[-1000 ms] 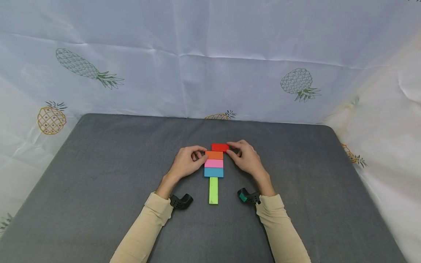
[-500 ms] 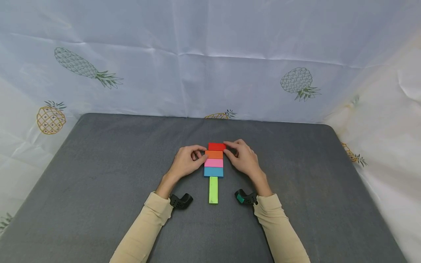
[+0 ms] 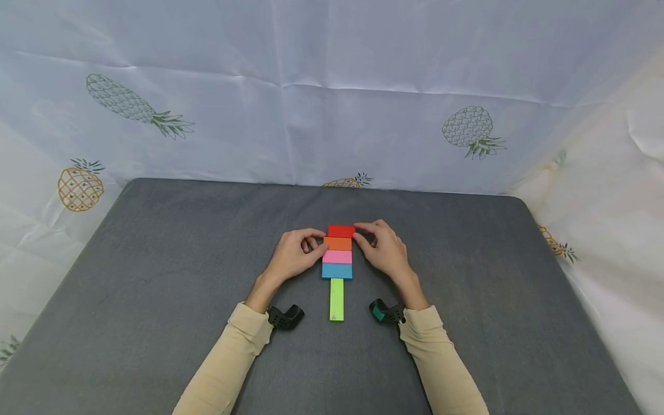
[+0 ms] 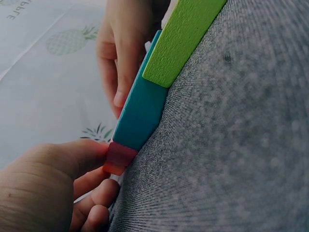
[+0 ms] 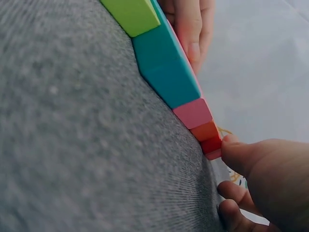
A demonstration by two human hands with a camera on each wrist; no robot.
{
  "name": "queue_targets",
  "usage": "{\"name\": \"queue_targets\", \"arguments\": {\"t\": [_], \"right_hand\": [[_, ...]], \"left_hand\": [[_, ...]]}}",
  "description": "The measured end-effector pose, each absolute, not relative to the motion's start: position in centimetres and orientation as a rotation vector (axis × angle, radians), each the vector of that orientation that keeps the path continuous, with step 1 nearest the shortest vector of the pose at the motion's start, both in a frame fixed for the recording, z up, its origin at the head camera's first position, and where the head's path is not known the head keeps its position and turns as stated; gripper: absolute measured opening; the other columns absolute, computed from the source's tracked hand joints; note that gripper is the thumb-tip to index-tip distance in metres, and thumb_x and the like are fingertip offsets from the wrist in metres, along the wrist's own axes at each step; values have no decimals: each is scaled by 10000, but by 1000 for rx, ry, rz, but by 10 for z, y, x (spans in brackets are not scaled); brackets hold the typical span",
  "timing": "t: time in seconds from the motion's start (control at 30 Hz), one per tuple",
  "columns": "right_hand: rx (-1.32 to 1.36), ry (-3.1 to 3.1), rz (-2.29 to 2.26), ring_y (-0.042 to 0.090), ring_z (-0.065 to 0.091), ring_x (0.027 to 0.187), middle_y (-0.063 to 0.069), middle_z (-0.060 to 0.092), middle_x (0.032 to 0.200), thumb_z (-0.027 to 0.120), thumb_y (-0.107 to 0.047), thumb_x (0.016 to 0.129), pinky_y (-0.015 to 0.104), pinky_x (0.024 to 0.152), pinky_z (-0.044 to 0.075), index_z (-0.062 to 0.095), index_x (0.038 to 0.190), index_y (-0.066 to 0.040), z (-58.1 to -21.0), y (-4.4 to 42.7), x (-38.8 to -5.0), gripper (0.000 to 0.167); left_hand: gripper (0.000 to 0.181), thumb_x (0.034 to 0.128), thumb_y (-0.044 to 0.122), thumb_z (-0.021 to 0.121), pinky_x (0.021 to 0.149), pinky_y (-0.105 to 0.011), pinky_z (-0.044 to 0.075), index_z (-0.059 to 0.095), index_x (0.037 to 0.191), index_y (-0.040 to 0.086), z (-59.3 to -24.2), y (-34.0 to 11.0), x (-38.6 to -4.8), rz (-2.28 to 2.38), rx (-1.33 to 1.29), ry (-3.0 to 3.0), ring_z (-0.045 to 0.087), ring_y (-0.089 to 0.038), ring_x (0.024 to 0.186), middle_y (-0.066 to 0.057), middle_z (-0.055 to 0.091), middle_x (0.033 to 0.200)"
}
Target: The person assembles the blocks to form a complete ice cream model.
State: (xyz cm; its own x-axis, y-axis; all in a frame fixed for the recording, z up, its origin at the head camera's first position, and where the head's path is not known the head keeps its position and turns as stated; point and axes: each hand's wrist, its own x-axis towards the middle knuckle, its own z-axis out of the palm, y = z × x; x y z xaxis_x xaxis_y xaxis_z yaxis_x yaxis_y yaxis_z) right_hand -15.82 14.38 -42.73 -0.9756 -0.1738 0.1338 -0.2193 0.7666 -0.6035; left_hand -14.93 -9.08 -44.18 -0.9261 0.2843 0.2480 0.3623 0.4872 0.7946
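Observation:
Flat coloured blocks lie in a row on the table. A lime green block point(image 3: 336, 300) points lengthwise toward the person, and beyond it a blue block point(image 3: 337, 271), a pink block point(image 3: 337, 257), an orange block point(image 3: 338, 244) and a red block point(image 3: 341, 231) lie crosswise, edge against edge. The red one is set slightly right of the orange one. With thumb and forefinger, my left hand point(image 3: 297, 252) pinches the orange block's left end. My right hand point(image 3: 386, 248) has the red block's right end between thumb and forefinger. In the right wrist view the thumb point(image 5: 234, 149) meets the red end.
A dark grey cloth point(image 3: 181, 276) covers the table. Behind it hangs a pale curtain point(image 3: 332, 132) printed with pineapples. Black wrist-worn devices sit at the left wrist point(image 3: 286, 317) and right wrist point(image 3: 387, 312), close to the table.
The red block and my right hand have moved left, so the red block lies more nearly in line behind the orange one. My left hand has stayed in place.

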Motion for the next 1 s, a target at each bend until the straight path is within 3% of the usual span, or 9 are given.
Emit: {"name": "queue_targets", "arguments": {"t": [1.0], "right_hand": [[291,-2892,871,184,495,693,122,648,1058,681,-339,991,272,512,342,721,1308,-194,-428,135,-154,351]], "left_hand": [[227,903,153,767,612,-216,465,779,1037,-30,-440,-91,-148,-1427,-564,-2623,541,-89,606,-118,719,769]]}}
